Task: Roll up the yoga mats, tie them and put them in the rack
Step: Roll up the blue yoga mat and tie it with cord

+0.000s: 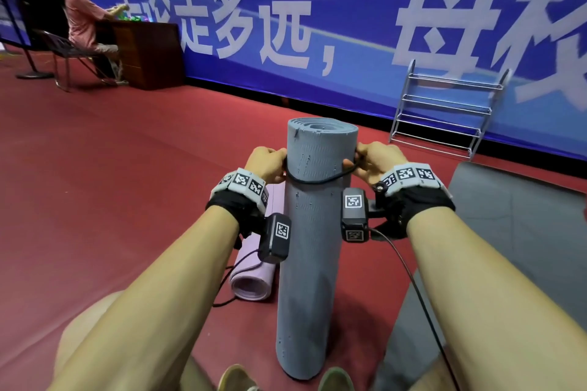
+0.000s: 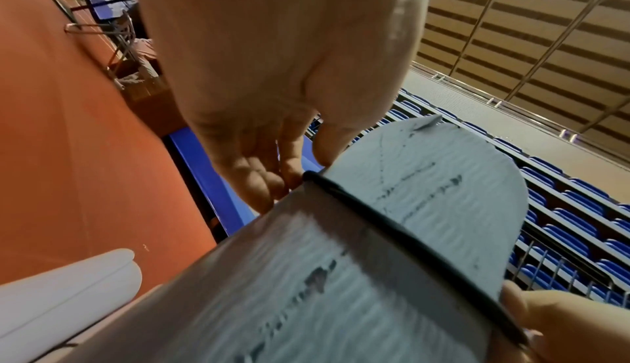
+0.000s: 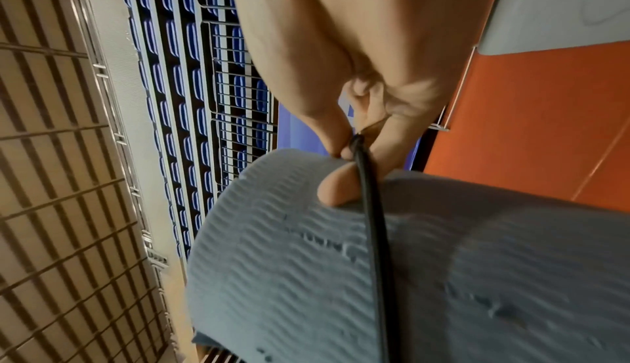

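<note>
matt ribbed foam grey mat (image 1: 317, 216), shiny metal rack (image 1: 444, 111)

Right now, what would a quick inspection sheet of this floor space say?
Surface: red floor, no table.
Job's things: grey mat rolled and standing on end, black cord looped near its top; pink mat rolled, lying beside it; another grey mat flat at right; metal rack by the banner, shelves bare.
Clutter: nothing seen.
Hands: left hand and right hand each pinch the cord at the mat's sides.
Cables: wrist camera leads trailing down.
Surroundings: blue banner, a seated person at a desk.
</note>
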Motion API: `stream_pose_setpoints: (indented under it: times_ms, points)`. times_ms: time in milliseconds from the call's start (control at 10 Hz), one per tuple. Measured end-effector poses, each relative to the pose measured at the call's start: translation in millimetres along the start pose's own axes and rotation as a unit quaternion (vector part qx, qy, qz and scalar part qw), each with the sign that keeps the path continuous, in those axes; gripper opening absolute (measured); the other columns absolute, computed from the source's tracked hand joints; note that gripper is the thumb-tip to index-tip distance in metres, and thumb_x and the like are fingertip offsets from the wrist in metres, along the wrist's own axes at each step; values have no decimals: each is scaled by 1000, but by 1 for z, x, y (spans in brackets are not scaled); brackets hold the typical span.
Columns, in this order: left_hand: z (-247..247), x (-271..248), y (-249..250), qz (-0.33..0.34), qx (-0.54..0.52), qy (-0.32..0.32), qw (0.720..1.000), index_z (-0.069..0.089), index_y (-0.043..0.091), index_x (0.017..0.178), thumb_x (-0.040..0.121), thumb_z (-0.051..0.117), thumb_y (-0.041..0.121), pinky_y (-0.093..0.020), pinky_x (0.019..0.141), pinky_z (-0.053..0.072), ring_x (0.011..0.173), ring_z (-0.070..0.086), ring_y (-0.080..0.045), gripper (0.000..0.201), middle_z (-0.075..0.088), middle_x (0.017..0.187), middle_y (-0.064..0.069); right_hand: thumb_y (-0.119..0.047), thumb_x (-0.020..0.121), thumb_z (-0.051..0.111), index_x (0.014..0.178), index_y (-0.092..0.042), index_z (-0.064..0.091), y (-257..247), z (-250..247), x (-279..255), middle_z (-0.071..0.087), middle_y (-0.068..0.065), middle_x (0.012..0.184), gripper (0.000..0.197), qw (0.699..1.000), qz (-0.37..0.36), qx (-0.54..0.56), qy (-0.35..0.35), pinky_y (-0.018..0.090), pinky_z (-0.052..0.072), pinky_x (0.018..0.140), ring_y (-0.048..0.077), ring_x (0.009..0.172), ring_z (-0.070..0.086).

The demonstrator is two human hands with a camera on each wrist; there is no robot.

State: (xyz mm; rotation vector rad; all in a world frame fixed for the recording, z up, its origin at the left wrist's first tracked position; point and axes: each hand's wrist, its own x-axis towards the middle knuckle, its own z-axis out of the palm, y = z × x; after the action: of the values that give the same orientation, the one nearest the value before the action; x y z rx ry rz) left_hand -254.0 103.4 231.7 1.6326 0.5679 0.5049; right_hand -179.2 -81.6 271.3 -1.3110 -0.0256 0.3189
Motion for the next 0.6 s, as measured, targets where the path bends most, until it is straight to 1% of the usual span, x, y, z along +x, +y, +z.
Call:
stream_pose_setpoints:
  times_ms: [100,200,300,400,500,600]
  points:
    - [-1,8,0,12,40,-26,999,47,5,63,93,54,6,-31,58,51,55,46,-22,32,50,61,-12,7,92,50,71,-1,56,-3,-3,10,50,7,54,24,997,8,-82,4,29,55,52,16,45,51]
    - [-2,8,-7,12,35,-15,999,46,3,60,93,50,5,-32,58,54,54,50,-21,34,52,55,-9,1,91,52,67,-8,56,-4,-4,16,51,3,50,26,990,-1,-142,0,30,48,54,17,45,52]
    - [-2,18,-37,-19,24,17,999,49,-4,55,88,58,10,-37,61,60,51,54,-23,37,49,42,-5,-6,96,54,69,-18,48,16,-12,17,53,2,70,30,962,-31,-272,7,23,54,57,18,66,56]
    - [-2,18,-65,-65,48,-7,997,61,-12,68,88,61,6,-32,60,55,49,54,-21,27,52,48,-8,-7,99,50,71,-20,43,50,-29,26,53,6,81,31,948,-9,-319,-1,32,57,74,24,76,57]
    - [3,11,-101,-114,134,-100,979,63,3,60,90,62,6,-28,55,49,53,56,-21,30,58,62,-12,-6,100,46,74,-20,42,111,-52,37,53,13,92,30,933,86,-348,-26,31,55,72,26,80,57]
    - [7,4,-121,-140,152,-143,968,60,1,66,92,61,6,-24,51,55,53,62,-17,26,63,62,-9,-3,101,45,81,-14,50,135,-62,43,56,14,100,24,926,120,-358,-30,16,49,51,19,72,56]
